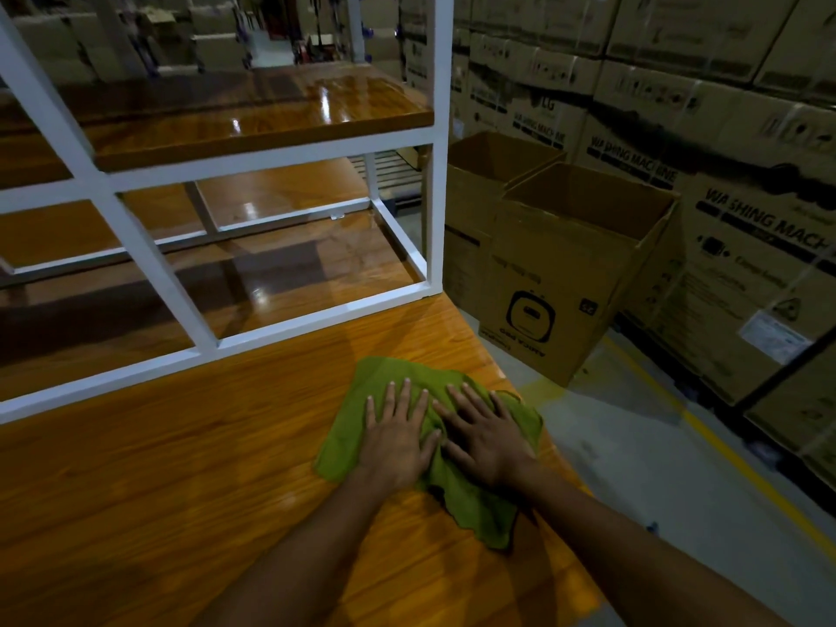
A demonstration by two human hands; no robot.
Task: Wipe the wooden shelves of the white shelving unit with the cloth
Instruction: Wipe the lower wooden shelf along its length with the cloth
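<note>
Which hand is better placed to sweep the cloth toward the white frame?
Probably left: the left hand presses the cloth nearer the white frame; the right hand sits by the board edge.

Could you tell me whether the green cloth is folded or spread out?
Spread out, though rumpled: the green cloth lies flat under the left hand and right hand.

We read "WASHING MACHINE" on the stacked cartons [764, 224] and "LG" on an upper carton [549, 106] (the open box [556, 287] print is too blurred).

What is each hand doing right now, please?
Left hand: open, flat, pressing the green cloth.
Right hand: open, flat, pressing the same cloth.
</note>
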